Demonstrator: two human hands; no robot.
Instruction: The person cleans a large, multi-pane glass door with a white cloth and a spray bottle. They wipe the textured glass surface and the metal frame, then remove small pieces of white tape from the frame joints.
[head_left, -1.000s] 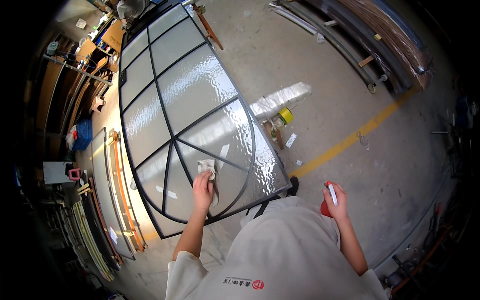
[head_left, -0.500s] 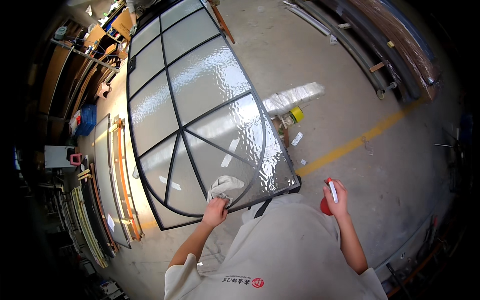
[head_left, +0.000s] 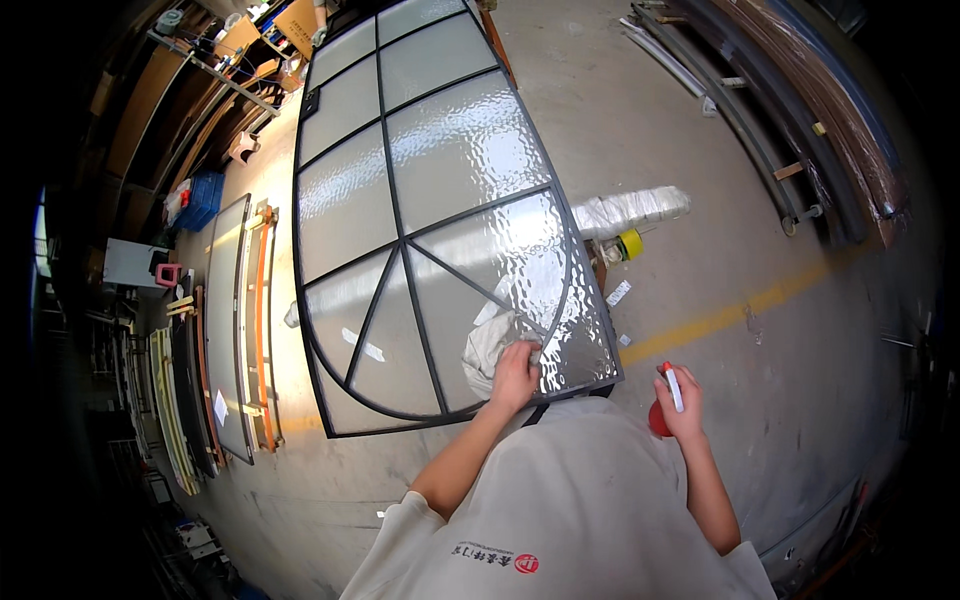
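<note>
Before me lies a large door panel [head_left: 345,232] of textured glass with black bars, some curving into an arch at the near end. My left hand [head_left: 516,374] presses a pale, crumpled cloth [head_left: 484,358] onto the glass near the arch's right side, fingers closed on it. To the right of the panel, off its edge, my right hand [head_left: 683,404] is wrapped around a spray bottle [head_left: 659,418] with a red body and a white and red head. Pale strips of paper or tape [head_left: 362,345] show in the near panes.
Long wrapped profiles [head_left: 800,110] lie on a rack at the far right. A yellow roll [head_left: 629,244] and plastic-wrapped bundle [head_left: 640,205] sit beside the panel's right edge. Frames [head_left: 230,330] stand at the left, near a blue crate [head_left: 201,200]. Another person's hand [head_left: 319,37] shows at the far end.
My left hand has slid the cloth to the right across the glass, toward the curved bar. My right hand still holds the spray bottle. The whole view has shifted slightly.
</note>
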